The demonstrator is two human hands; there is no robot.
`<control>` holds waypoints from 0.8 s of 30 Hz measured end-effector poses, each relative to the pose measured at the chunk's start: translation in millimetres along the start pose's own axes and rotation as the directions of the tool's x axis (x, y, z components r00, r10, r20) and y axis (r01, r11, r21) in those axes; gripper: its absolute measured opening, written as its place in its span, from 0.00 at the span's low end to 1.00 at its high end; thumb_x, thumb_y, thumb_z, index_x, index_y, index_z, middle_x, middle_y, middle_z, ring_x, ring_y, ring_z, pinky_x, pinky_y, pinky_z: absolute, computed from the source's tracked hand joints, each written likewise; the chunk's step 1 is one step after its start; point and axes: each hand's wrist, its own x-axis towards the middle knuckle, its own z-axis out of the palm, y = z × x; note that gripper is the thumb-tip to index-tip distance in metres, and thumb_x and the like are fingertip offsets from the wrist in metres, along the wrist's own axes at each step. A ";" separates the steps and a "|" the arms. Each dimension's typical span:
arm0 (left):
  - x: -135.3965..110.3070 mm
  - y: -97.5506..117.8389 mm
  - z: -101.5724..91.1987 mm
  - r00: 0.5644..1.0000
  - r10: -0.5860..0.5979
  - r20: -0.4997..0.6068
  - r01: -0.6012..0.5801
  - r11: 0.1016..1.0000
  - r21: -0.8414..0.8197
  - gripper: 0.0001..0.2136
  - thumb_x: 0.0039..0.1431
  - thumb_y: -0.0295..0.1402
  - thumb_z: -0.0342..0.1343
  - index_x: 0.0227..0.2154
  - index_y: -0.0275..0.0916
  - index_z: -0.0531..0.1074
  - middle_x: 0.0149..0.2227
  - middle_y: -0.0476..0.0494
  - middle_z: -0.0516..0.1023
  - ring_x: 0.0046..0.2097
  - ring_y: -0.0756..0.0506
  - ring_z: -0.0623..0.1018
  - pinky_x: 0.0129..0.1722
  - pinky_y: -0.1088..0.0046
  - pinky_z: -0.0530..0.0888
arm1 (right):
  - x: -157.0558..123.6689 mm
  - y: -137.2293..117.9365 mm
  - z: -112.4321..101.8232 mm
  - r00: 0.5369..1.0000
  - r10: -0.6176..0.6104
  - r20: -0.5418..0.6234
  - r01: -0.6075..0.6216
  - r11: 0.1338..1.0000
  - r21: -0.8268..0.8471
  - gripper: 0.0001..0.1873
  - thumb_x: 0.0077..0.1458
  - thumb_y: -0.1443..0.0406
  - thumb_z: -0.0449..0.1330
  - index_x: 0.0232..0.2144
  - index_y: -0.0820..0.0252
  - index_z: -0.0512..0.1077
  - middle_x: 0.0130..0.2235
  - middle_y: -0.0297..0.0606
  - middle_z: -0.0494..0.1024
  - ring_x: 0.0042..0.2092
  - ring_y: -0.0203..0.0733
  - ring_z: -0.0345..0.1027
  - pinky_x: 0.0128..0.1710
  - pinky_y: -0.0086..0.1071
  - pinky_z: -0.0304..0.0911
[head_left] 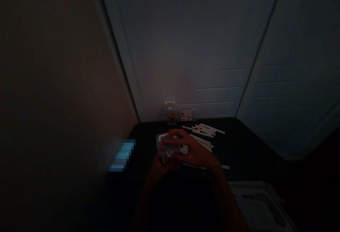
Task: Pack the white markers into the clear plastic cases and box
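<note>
A clear plastic case with a white handle on its lid is between my two hands, above the table's near left part. My left hand is wrapped round its lower side. My right hand lies over the lid, its fingers reaching across the top and round the front. The dim light and my fingers hide most of what is inside the case. Just beyond and beside my right hand lie several white markers, loose on the table. One marker shows partly from behind my right wrist.
A similar clear case with a handle stands upright against the wall, beside a clear box with a printed label. The dark table meets pale wall panels. A bright pixelated patch is at left; a pale tray-like thing sits lower right.
</note>
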 end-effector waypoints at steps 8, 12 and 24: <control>5.3 -14.2 -5.3 0.999 0.012 -0.044 -0.010 0.999 0.047 0.32 0.38 0.43 0.79 0.47 0.37 0.78 0.45 0.38 0.86 0.47 0.34 0.84 0.48 0.60 0.79 | 4.2 -1.2 8.9 1.000 0.008 -0.009 -0.007 0.999 0.051 0.33 0.54 0.78 0.63 0.59 0.47 0.71 0.60 0.40 0.66 0.66 0.48 0.59 0.68 0.48 0.55; 5.4 -14.2 -5.1 1.000 0.012 -0.015 -0.012 1.000 0.028 0.32 0.37 0.42 0.79 0.47 0.36 0.78 0.45 0.37 0.86 0.47 0.34 0.84 0.48 0.60 0.79 | 5.1 -3.2 7.6 1.000 0.019 0.014 -0.020 0.998 0.065 0.30 0.56 0.76 0.64 0.58 0.48 0.71 0.59 0.40 0.65 0.64 0.47 0.60 0.68 0.46 0.56; 6.2 -12.0 -4.5 0.999 0.036 0.029 -0.037 0.999 0.034 0.31 0.39 0.43 0.78 0.47 0.35 0.78 0.46 0.36 0.85 0.48 0.33 0.84 0.50 0.58 0.79 | 2.6 1.4 4.2 0.999 0.006 0.036 -0.009 0.996 0.090 0.28 0.60 0.70 0.66 0.60 0.45 0.71 0.60 0.39 0.66 0.65 0.47 0.61 0.68 0.47 0.56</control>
